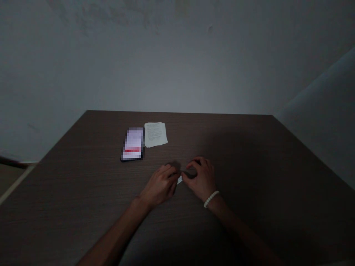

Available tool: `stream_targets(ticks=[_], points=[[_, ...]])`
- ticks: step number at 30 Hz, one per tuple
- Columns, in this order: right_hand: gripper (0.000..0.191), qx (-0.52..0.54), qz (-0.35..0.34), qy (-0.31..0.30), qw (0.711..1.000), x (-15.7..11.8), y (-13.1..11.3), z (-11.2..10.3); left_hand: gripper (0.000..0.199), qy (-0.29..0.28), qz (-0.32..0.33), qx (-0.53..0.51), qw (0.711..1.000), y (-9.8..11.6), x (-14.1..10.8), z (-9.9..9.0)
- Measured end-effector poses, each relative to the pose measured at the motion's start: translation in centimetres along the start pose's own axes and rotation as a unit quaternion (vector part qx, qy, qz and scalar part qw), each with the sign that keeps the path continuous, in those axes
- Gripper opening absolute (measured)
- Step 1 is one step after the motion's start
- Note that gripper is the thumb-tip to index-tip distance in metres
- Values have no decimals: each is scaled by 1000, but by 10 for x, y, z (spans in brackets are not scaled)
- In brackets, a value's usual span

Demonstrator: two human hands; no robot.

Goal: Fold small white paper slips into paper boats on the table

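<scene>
Over the dark table [97,184], our left hand [162,184] pinches a small paper [179,180]; our curled right hand [202,178] nears it.

Paper piece [179,180]: small, white, mostly covered; visible part a narrow, slanting sliver between left fingers [174,177] and right fingers [187,180]. Full shape, any folds and print hidden. Over near-middle of dark tabletop [177,225]; contact with surface unclear.

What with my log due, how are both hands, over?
Left hand: fingers at small white piece, grip unclear. Right hand beside it, thumb and forefinger apart. Phone, paper stack beyond, not in the way.
</scene>
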State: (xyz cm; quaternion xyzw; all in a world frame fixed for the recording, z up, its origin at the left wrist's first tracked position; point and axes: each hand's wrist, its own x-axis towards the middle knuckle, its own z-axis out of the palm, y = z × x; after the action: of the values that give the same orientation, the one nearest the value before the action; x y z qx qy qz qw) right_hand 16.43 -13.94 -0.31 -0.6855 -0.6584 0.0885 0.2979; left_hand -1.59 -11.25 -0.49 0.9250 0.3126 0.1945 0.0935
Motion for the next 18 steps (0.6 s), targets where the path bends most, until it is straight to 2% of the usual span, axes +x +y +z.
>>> stream_targets(ticks=[18], points=[[14,22,-18,4,1000,-2,8,0,23,5,0,12,1000,-2,-2,2]])
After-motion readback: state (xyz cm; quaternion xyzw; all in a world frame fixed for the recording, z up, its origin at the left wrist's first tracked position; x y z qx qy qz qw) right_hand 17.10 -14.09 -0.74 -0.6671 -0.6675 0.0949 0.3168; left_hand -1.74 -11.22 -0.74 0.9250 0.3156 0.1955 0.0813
